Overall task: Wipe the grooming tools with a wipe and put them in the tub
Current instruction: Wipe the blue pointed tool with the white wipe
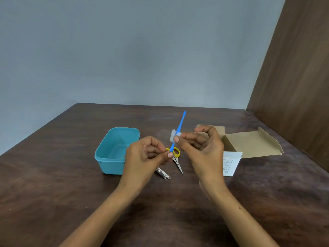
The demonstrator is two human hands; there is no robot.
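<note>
A dark wooden table (71, 184) is seen, and an open cardboard box (249, 145) lies to the right of the tub, well apart from it. The teal tub (114, 152), open and empty, is taken as the landmark. Just right of the tub, the left hand (146, 155) is raised, its fingers curled and the lower end of a slim blue tool (180, 125) pinched. Further right, the right hand (201, 145) is closed on a small white wipe (173, 137) wrapped around the tool's shaft. Yellow-handled scissors (177, 160) and nail clippers (162, 173) are lying beside the tub, below the hands.
</note>
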